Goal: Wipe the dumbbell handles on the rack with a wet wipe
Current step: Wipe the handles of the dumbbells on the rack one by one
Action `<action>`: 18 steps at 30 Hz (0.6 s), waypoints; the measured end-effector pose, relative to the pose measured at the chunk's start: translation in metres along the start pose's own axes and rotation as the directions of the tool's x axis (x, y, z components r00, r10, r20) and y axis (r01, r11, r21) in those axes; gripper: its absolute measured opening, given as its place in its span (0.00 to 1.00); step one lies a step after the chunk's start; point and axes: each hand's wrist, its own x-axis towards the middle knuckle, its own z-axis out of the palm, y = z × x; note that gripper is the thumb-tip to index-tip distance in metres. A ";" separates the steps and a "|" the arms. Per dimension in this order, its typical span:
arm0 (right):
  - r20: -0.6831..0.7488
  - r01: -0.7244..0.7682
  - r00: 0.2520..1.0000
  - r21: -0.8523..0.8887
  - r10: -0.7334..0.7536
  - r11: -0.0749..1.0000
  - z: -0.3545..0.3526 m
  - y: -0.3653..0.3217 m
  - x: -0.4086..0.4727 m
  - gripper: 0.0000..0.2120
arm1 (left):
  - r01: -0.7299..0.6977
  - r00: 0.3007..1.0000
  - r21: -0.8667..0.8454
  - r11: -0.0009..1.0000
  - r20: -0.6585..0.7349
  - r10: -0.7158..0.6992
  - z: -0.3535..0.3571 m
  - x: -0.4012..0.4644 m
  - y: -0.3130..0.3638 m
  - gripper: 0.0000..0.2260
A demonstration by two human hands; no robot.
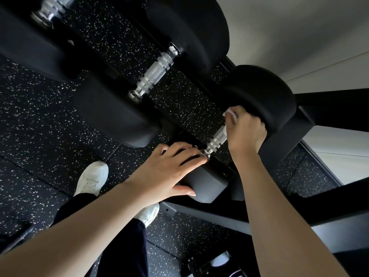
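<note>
A black dumbbell lies on the rack with a chrome knurled handle showing between my hands. My right hand is wrapped around the far end of that handle, pressing a white wet wipe against it, next to the round far head. My left hand lies flat with fingers spread on the near head of the same dumbbell, fingertips at the handle's near collar. A second dumbbell's chrome handle sits untouched to the upper left.
A third chrome handle shows at the top left. Black rack beams run at the right and below my right arm. Speckled black rubber floor lies beneath, with my white shoes near the rack.
</note>
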 end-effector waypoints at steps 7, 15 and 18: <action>-0.034 0.042 0.999 0.303 -0.033 0.952 0.009 0.013 -0.019 0.08 | -0.005 1.000 0.006 1.000 0.019 0.005 -0.003 0.001 0.000 0.34; 0.193 -0.085 0.980 0.614 -0.045 0.784 0.023 0.014 -0.062 0.02 | -0.025 0.998 0.056 0.998 0.054 0.022 -0.010 0.003 0.005 0.34; 0.262 -0.221 0.964 0.734 0.031 0.642 0.019 0.018 -0.073 0.03 | -0.037 0.994 0.098 0.995 0.103 0.027 -0.020 0.003 0.005 0.33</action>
